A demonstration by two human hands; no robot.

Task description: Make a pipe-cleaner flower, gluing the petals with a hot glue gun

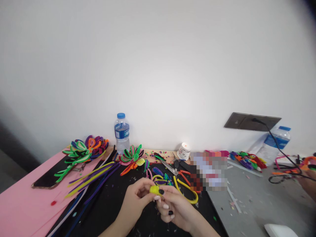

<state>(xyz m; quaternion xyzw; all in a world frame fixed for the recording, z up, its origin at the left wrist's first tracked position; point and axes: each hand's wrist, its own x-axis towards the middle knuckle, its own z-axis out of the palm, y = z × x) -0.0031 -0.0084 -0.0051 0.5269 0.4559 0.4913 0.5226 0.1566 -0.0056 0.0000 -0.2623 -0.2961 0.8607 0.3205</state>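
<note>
Pinched between the fingertips of both hands is a small yellow coil of pipe cleaner [154, 190], low in the middle of the head view. My left hand [137, 199] grips it from the left, thumb and fingers closed around its side. From the right, my right hand [174, 205] presses it with thumb and index finger, the other fingers curled beneath. Just beyond the hands lie short looped pipe cleaners [161, 179] in purple, blue, green and yellow. A bent yellow pipe cleaner [190, 197] rests right of them. Some of the coil is hidden by the fingers.
Long yellow and purple pipe cleaners [98, 176] lie left, near a phone [46, 177] and finished pipe-cleaner flowers [82, 149]. Scissors [169, 167], red-handled pliers [186, 177], a paper cup [184, 151] and a water bottle [121, 133] stand toward the wall. Another person's hand [308, 182] is far right.
</note>
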